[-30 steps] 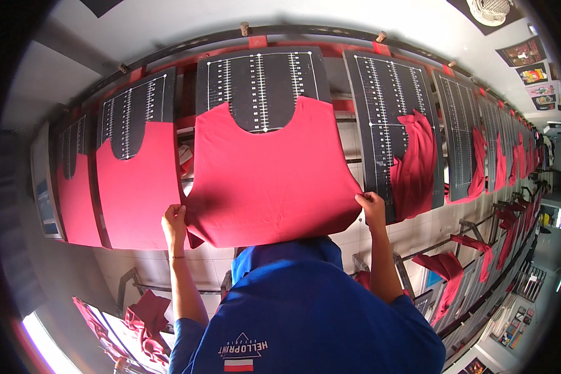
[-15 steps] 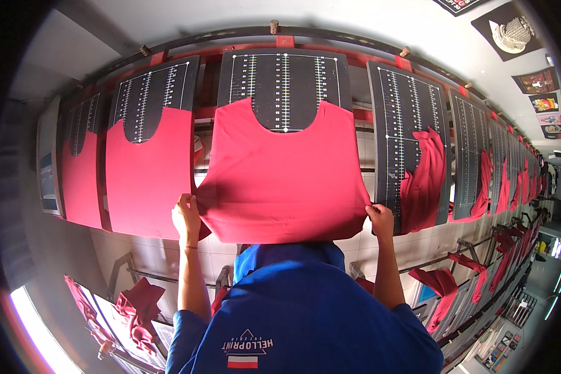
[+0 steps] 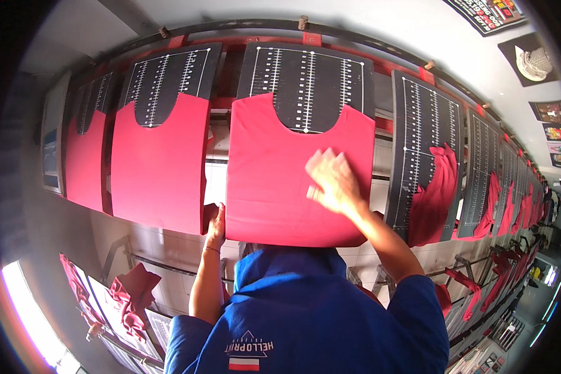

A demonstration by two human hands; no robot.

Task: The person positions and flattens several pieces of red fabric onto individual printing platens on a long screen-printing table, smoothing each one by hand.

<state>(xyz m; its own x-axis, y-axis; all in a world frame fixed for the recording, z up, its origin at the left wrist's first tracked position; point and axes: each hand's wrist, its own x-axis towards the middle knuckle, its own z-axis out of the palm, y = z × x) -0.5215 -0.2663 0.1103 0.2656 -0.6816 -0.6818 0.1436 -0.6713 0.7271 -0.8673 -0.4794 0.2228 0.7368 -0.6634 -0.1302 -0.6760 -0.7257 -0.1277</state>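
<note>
A red cloth lies over the lower part of the middle board, its curved neckline leaving white ruled lines bare above. The right hand is over the cloth's right half, palm down with the fingers apart; it is blurred, and whether it presses the fabric or is just above it, I cannot tell. The left hand is in the gap beside the cloth's lower left edge, near a dark red fold; its fingers are partly hidden, so I cannot tell whether they are clamped on anything.

Next to it on the left, another board carries a smooth red piece. On the right board, a crumpled piece hangs to one side. A red rail runs behind the boards, and floor tiles show between them.
</note>
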